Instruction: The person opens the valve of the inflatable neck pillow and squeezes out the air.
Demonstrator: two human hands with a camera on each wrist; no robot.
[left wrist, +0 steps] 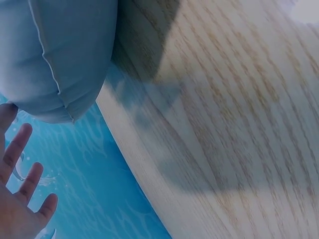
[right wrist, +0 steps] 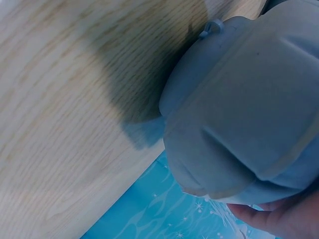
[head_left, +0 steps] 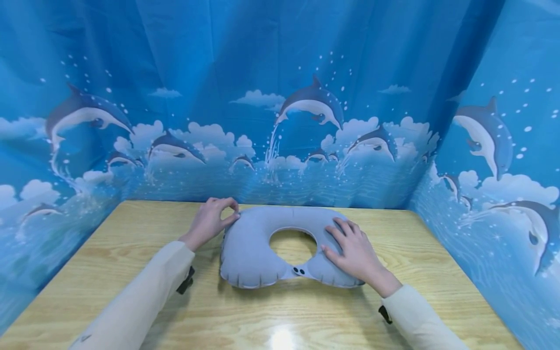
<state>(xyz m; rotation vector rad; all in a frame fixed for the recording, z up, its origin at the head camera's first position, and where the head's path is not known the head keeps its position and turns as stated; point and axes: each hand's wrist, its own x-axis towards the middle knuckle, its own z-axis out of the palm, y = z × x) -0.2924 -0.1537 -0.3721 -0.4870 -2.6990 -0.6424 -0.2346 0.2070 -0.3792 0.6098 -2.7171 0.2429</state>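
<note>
A grey inflated U-shaped neck pillow (head_left: 253, 243) lies on the table, its round opening in the middle and its two front ends joined by a strap with dark snaps (head_left: 299, 271). At its far left corner my left hand (head_left: 212, 218) pinches the edge between thumb and index finger; the left wrist view shows the other fingers (left wrist: 32, 181) spread apart. My right hand (head_left: 354, 248) rests on the right side of the pillow, fingers spread over the top. In the right wrist view, the pillow (right wrist: 239, 109) bulges with creases and hides most of that hand.
The wood-grain table (head_left: 144, 228) ends at a blue curtain (head_left: 245, 39) printed with dolphins, which stands behind it and along the right side. A small loop (right wrist: 212, 27) sticks out from the pillow's edge.
</note>
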